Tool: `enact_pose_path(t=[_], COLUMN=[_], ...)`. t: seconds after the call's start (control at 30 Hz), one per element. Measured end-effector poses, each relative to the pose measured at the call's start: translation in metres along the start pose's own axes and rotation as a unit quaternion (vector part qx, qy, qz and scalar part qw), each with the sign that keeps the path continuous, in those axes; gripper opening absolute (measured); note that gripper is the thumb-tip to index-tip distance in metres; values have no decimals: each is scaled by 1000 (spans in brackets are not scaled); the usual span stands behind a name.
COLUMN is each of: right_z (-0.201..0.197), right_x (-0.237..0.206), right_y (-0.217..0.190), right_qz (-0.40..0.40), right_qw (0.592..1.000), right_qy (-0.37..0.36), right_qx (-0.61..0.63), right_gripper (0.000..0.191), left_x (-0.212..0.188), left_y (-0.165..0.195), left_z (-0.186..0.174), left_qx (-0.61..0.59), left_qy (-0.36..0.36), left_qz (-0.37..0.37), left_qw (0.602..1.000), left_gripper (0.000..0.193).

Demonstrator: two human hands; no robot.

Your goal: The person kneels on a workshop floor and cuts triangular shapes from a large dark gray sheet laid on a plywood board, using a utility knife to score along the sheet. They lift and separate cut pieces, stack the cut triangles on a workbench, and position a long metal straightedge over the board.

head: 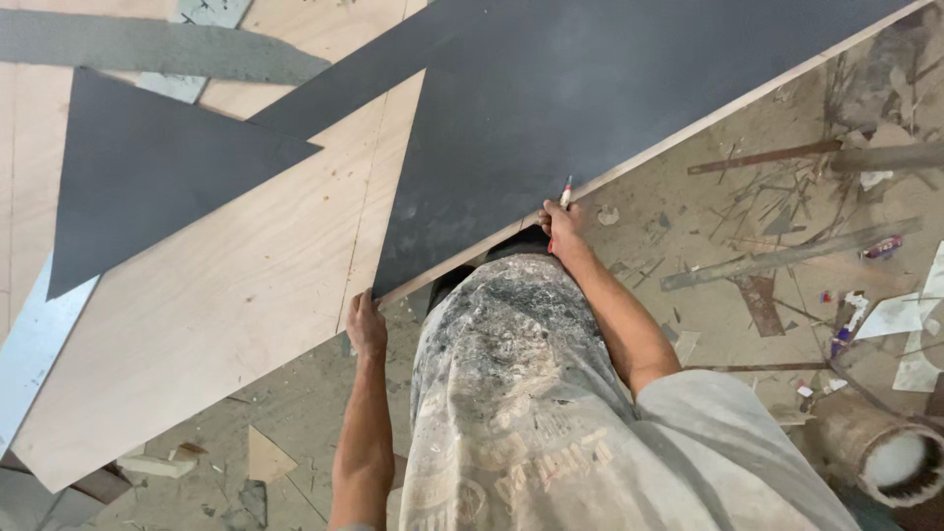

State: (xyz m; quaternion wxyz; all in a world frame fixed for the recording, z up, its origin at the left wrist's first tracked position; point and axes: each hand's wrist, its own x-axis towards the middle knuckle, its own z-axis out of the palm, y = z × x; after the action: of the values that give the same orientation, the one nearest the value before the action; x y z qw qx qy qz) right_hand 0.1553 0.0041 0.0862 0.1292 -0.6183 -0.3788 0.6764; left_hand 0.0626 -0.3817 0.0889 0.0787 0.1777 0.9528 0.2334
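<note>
Even, fairly bright diffuse light, no hard shadows, faint dull sheen on the dark sheet (610, 108) upper centre, whole frame slightly soft, floor debris at right edge a bit blurred.
</note>
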Motion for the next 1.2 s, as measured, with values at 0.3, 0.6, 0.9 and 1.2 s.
enact_pose_path(t=[0.3,0.6,0.9,1.2], right_z=[-45,-83,-89,-107], right_x=[44,115,146,157], right_y=[-44,-91,-75,-71], right_qz=[-174,-147,-138,-223], right_qw=[964,958,958,874], right_qy=[199,211,229,260], right_qx=[-37,123,105,-346], right_gripper=[23,15,15,26], left_x=[1,-4,-1,7], left_y=[-5,-8,-5,1], left_z=[3,24,26,21], left_qx=[-30,50,79,134], left_qy=[0,3,-32,-83], left_qz=[-27,-60,-94,-95], left_qw=[999,997,992,983], left_gripper=[28,27,24,39])
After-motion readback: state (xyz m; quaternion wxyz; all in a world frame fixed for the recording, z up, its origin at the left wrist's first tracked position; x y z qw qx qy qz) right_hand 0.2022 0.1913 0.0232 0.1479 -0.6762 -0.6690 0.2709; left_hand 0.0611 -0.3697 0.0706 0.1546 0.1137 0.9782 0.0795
